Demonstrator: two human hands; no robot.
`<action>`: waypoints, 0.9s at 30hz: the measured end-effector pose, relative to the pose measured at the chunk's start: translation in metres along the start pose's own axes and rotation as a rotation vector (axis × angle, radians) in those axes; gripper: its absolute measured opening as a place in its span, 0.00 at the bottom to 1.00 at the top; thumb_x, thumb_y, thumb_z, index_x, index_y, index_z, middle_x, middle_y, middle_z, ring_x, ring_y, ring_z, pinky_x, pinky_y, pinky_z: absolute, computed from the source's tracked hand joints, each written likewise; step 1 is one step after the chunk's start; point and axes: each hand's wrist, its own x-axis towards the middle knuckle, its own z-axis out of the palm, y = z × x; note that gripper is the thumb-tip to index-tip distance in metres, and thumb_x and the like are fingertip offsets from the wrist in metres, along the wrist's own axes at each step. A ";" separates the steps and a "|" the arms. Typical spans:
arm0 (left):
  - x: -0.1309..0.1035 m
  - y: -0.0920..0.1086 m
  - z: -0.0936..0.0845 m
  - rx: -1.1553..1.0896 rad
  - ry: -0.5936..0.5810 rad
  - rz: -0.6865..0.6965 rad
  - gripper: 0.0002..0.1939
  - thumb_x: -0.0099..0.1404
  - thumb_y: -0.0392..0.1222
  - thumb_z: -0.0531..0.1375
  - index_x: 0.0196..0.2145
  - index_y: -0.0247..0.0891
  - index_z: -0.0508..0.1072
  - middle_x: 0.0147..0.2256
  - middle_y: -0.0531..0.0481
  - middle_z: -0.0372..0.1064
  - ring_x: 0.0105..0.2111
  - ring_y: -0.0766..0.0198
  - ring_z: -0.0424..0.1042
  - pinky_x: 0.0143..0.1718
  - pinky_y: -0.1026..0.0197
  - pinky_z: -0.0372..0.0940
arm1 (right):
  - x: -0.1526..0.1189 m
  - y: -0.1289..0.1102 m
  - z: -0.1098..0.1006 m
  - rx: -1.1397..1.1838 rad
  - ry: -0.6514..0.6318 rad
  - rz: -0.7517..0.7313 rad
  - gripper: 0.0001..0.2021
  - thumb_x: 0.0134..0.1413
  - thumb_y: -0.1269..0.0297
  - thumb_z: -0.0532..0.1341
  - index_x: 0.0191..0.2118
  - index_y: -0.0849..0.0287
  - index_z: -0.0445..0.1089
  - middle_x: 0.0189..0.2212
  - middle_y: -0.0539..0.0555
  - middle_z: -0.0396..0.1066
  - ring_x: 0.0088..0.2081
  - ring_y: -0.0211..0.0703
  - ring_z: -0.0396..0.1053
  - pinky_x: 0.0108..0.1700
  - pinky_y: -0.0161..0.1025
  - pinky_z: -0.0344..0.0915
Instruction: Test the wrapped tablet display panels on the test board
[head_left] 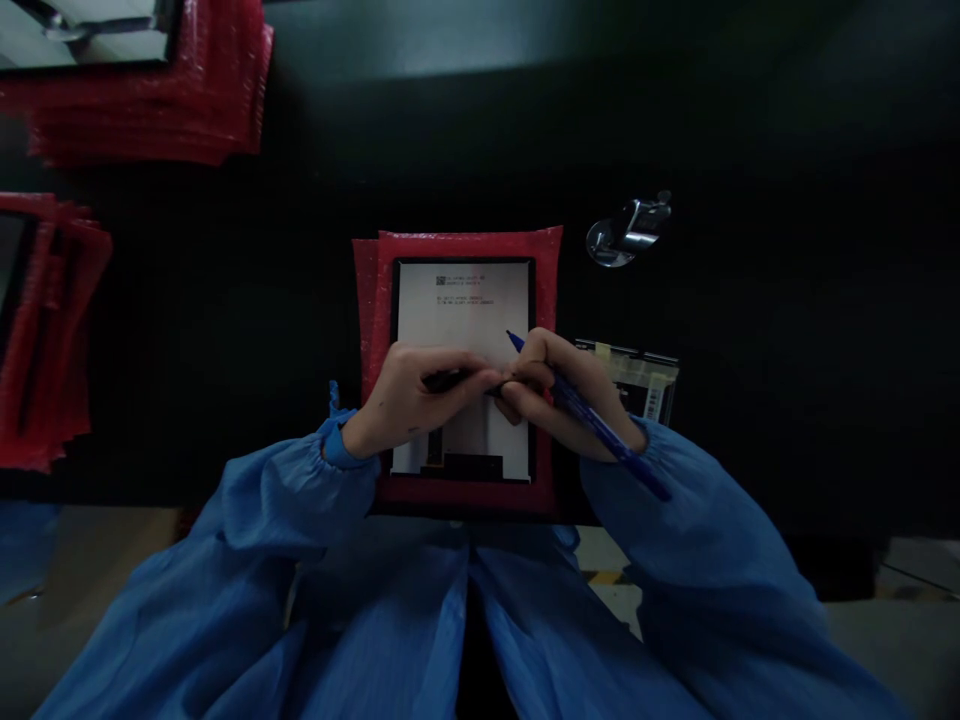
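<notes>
Between my right hand (570,385) and its thumb lies a blue pen (607,432), its tip pointing up and away from me and its tail lying over my sleeve. My left hand (427,390) is closed around a dark slim object (444,381), mostly covered by the fingers. The fingertips of both hands meet at the end of that object. Under them a display panel (465,325) lies face down or back up, with a pale surface, black edges and small printed text. It rests on red bubble-wrap bags (546,270).
A shiny metal piece with a round base (628,230) stands to the right at the back. Partly behind my right wrist is a taped part with a barcode label (656,395). Stacks of red bubble-wrap bags (150,130) with panels on top sit on the left of the dark table.
</notes>
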 end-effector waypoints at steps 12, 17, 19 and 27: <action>0.007 -0.024 -0.036 0.908 -0.028 -0.661 0.33 0.64 0.71 0.53 0.38 0.35 0.75 0.34 0.40 0.77 0.36 0.47 0.76 0.40 0.51 0.66 | -0.059 -0.013 0.042 -0.733 0.142 -0.302 0.17 0.64 0.70 0.60 0.58 0.55 0.68 0.52 0.57 0.77 0.53 0.59 0.75 0.59 0.62 0.69; 0.008 -0.023 -0.035 0.836 -0.068 -0.665 0.29 0.63 0.67 0.58 0.34 0.35 0.75 0.34 0.40 0.77 0.37 0.47 0.75 0.39 0.53 0.65 | -0.072 0.004 0.087 -0.907 0.066 -0.149 0.27 0.64 0.61 0.61 0.64 0.69 0.61 0.64 0.65 0.63 0.68 0.68 0.56 0.66 0.70 0.56; 0.009 -0.026 -0.037 0.780 -0.050 -0.661 0.26 0.64 0.65 0.58 0.30 0.36 0.74 0.32 0.41 0.76 0.36 0.49 0.75 0.38 0.54 0.64 | -0.070 0.007 0.092 -0.969 0.090 -0.161 0.29 0.64 0.60 0.61 0.65 0.71 0.60 0.64 0.66 0.63 0.67 0.67 0.58 0.66 0.68 0.58; 0.009 -0.029 -0.041 0.702 0.000 -0.592 0.31 0.74 0.58 0.44 0.19 0.40 0.64 0.22 0.46 0.67 0.26 0.58 0.68 0.31 0.57 0.53 | -0.081 -0.005 0.066 -1.028 0.234 -0.546 0.30 0.70 0.62 0.56 0.70 0.74 0.53 0.57 0.70 0.71 0.58 0.57 0.72 0.57 0.48 0.74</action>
